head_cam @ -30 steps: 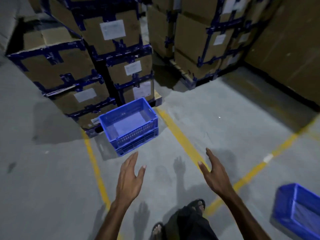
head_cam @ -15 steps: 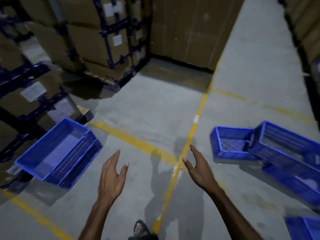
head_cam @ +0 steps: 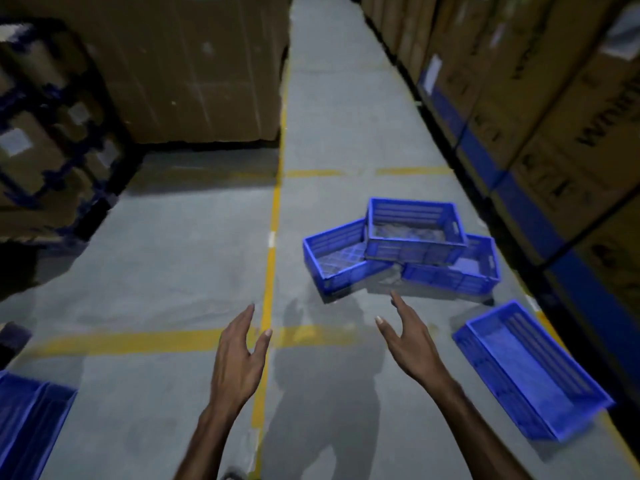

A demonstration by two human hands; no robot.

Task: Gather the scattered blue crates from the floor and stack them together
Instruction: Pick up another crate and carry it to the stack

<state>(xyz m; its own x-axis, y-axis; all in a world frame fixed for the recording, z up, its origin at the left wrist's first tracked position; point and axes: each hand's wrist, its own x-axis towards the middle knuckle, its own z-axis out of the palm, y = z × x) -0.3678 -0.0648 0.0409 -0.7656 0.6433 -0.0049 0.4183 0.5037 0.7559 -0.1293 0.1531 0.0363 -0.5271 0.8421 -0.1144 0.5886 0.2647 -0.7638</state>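
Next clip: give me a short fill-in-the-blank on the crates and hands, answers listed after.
1. Both the left hand and right hand are open and hold ____.
2. In the pile ahead, the top crate rests across ____ crates below it.
3. The lone crate by the right-side boxes lies on the ____.
4. The floor lines are painted ____.

Missing words: nothing; two; floor; yellow

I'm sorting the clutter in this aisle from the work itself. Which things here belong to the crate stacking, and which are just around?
Job:
top crate, resting on two others
left crate
right crate
lone crate, near right
corner crate, bottom left
left hand and right hand, both empty

Around:
cartons on the right
strapped boxes on the left
yellow lines
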